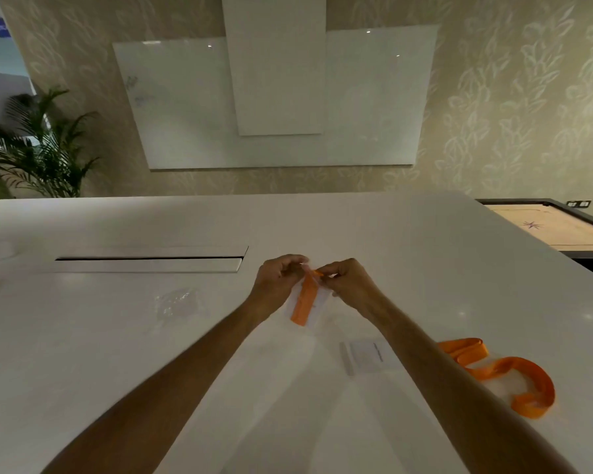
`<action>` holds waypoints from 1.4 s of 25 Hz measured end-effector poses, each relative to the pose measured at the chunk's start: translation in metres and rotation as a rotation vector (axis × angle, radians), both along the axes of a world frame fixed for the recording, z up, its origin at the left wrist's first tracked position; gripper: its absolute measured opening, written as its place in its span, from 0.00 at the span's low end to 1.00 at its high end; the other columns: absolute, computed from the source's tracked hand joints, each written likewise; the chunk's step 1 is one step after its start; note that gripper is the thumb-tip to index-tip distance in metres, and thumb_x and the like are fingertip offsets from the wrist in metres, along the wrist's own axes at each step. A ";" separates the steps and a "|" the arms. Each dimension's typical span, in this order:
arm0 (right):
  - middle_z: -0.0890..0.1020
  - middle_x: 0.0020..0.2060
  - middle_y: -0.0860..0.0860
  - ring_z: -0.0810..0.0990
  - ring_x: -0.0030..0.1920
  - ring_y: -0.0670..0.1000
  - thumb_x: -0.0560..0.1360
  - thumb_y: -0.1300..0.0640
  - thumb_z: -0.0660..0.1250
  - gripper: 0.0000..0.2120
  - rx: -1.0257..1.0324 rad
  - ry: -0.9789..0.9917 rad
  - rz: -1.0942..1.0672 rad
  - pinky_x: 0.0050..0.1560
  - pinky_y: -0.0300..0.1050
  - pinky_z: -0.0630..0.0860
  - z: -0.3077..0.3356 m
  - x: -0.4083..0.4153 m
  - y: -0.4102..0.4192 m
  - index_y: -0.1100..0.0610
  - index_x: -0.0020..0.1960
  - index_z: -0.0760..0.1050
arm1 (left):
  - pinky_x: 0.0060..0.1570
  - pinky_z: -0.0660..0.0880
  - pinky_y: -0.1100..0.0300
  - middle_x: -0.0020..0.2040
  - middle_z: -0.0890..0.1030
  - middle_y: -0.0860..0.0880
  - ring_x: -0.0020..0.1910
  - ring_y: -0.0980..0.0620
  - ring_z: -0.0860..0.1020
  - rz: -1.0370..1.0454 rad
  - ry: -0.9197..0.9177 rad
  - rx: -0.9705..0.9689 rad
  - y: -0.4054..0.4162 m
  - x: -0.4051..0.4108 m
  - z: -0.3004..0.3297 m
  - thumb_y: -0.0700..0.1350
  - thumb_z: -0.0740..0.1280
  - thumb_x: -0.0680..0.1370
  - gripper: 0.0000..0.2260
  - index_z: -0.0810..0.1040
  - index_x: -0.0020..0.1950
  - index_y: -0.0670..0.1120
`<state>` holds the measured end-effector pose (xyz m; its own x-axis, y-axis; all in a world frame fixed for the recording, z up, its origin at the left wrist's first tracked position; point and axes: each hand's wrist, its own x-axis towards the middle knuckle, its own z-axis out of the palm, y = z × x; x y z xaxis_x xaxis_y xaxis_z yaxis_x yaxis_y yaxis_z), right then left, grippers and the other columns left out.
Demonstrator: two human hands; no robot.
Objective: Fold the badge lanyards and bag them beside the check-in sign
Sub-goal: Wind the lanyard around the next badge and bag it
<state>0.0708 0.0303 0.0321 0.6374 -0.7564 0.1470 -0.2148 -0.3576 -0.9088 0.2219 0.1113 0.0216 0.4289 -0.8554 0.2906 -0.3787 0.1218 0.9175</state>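
While a folded orange fabric lanyard (303, 302) sits inside a small clear plastic bag (314, 304) held just above the middle of the white desk (425, 254), the left hand (278, 282) and right hand (348, 282) both pinch the bag's top edge. A loose orange lanyard (514, 374) lies coiled near the desk's right edge, beside another flat clear bag (363, 357). Crumpled clear plastic (177, 304) rests toward the left.

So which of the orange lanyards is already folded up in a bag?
The folded lanyard inside the clear bag both hands are holding at its top. The other lanyard lies loose and unfolded on the table to the right.
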 end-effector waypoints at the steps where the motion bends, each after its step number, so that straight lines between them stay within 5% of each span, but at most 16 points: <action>1: 0.83 0.44 0.50 0.77 0.40 0.43 0.75 0.57 0.68 0.06 -0.040 0.036 0.034 0.41 0.37 0.70 -0.001 0.004 0.000 0.55 0.47 0.84 | 0.54 0.76 0.59 0.47 0.83 0.50 0.51 0.53 0.81 -0.002 0.027 0.006 0.002 0.003 0.000 0.36 0.66 0.76 0.11 0.82 0.45 0.51; 7: 0.75 0.42 0.51 0.75 0.41 0.51 0.79 0.42 0.57 0.18 -0.199 0.288 0.154 0.45 0.48 0.71 -0.009 0.027 0.000 0.56 0.45 0.73 | 0.46 0.78 0.58 0.37 0.83 0.52 0.39 0.56 0.81 0.198 0.176 -0.057 0.022 0.029 -0.004 0.31 0.66 0.71 0.13 0.83 0.35 0.49; 11: 0.75 0.52 0.50 0.75 0.41 0.49 0.77 0.48 0.65 0.13 -0.576 0.366 0.247 0.49 0.46 0.73 -0.008 0.052 0.007 0.51 0.58 0.79 | 0.47 0.79 0.58 0.36 0.83 0.51 0.37 0.57 0.80 0.332 0.255 -0.134 0.039 0.049 0.000 0.31 0.67 0.71 0.12 0.82 0.36 0.47; 15: 0.81 0.48 0.51 0.79 0.42 0.53 0.77 0.56 0.66 0.10 -0.757 0.150 0.160 0.44 0.48 0.76 -0.004 0.086 0.027 0.53 0.56 0.82 | 0.42 0.78 0.64 0.34 0.82 0.53 0.37 0.59 0.80 0.365 0.303 -0.221 0.064 0.074 0.007 0.29 0.66 0.71 0.11 0.82 0.37 0.43; 21: 0.85 0.45 0.49 0.81 0.31 0.51 0.69 0.59 0.76 0.02 -0.798 -0.192 0.035 0.33 0.43 0.77 -0.001 0.162 0.079 0.58 0.40 0.84 | 0.45 0.78 0.58 0.35 0.82 0.48 0.38 0.53 0.80 0.484 0.286 -0.311 0.127 0.131 0.019 0.27 0.64 0.71 0.12 0.81 0.37 0.42; 27: 0.81 0.48 0.42 0.79 0.33 0.42 0.67 0.57 0.76 0.12 -0.572 -0.369 0.033 0.33 0.27 0.71 -0.002 0.250 0.141 0.49 0.47 0.76 | 0.46 0.80 0.53 0.38 0.81 0.43 0.41 0.47 0.80 0.598 0.301 -0.354 0.197 0.198 0.027 0.28 0.64 0.73 0.08 0.81 0.41 0.37; 31: 0.79 0.46 0.35 0.80 0.38 0.41 0.67 0.53 0.76 0.25 -0.304 -0.254 0.158 0.37 0.29 0.73 -0.010 0.308 0.190 0.44 0.60 0.70 | 0.48 0.79 0.48 0.39 0.81 0.45 0.43 0.46 0.80 0.656 0.304 -0.367 0.244 0.242 0.025 0.32 0.63 0.76 0.11 0.81 0.40 0.44; 35: 0.83 0.41 0.45 0.82 0.41 0.46 0.70 0.56 0.74 0.11 -0.099 -0.098 0.390 0.43 0.41 0.79 -0.036 0.362 0.236 0.54 0.51 0.78 | 0.46 0.79 0.50 0.39 0.81 0.47 0.44 0.47 0.80 0.689 0.327 -0.406 0.288 0.283 0.017 0.34 0.64 0.77 0.11 0.82 0.41 0.46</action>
